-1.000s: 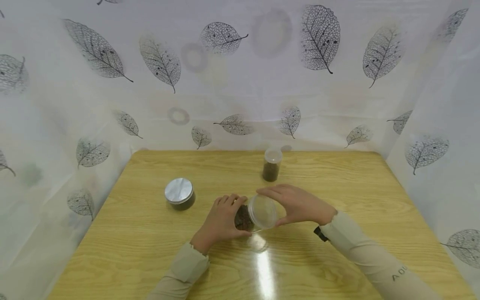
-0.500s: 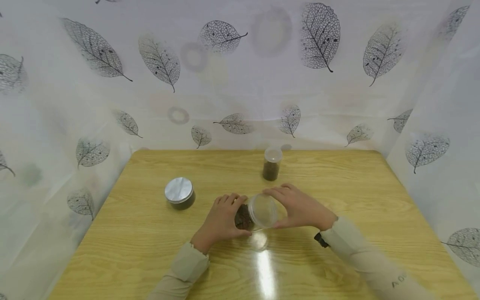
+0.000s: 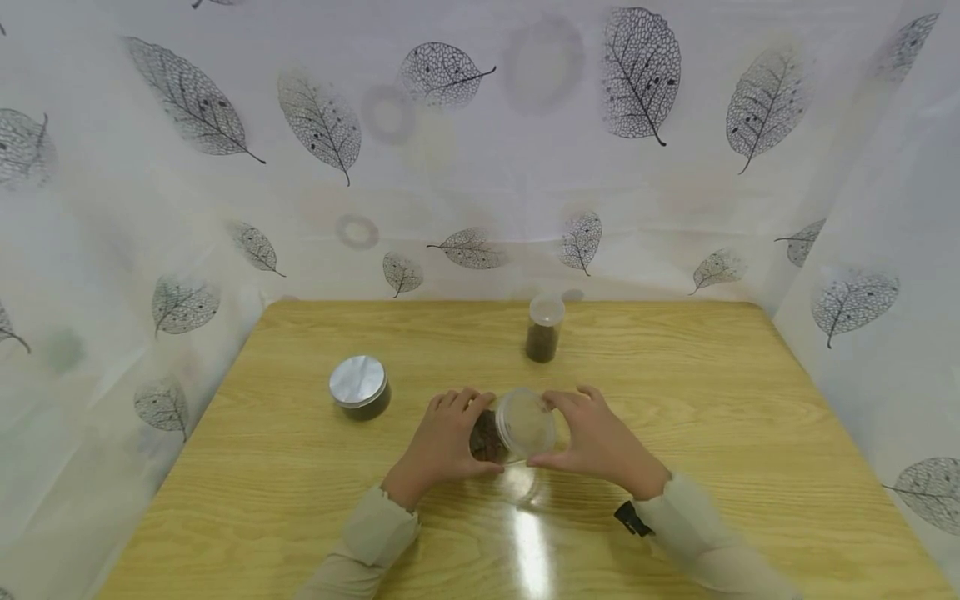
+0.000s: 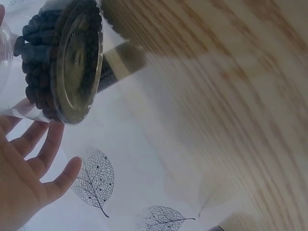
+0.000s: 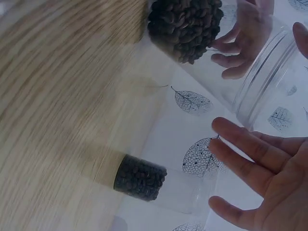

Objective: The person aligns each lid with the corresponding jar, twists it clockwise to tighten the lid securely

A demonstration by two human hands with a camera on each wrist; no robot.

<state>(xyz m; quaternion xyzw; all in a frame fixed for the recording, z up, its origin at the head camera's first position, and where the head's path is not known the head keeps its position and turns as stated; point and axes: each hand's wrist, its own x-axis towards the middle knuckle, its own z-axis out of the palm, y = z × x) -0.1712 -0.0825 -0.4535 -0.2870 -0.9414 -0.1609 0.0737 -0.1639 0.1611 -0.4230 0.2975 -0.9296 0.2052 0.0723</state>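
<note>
A clear jar [image 3: 487, 437], part filled with dark coffee beans [image 5: 185, 29], tilts sideways with its mouth end to the right. My left hand [image 3: 442, 437] grips the body, thumb at the front and fingers at the back. At the translucent lid [image 3: 527, 423], my right hand [image 3: 603, 446] holds the rim between thumb and fingertips. The jar's round base [image 4: 79, 62] shows in the left wrist view with beans heaped against it. In the right wrist view, fingertips lie right at the ridged rim.
Behind the hands stands a slimmer clear jar [image 3: 543, 332] of dark beans with a pale lid. A low round tin [image 3: 358, 383] with a silvery lid sits to the left on the wooden table [image 3: 300, 500]. A leaf-print curtain [image 3: 480, 183] encloses the back and sides.
My right hand has shifted round the lid: its fingers moved from the far-left edge toward the right, and the thumb moved left along the near edge. My left hand stays put.
</note>
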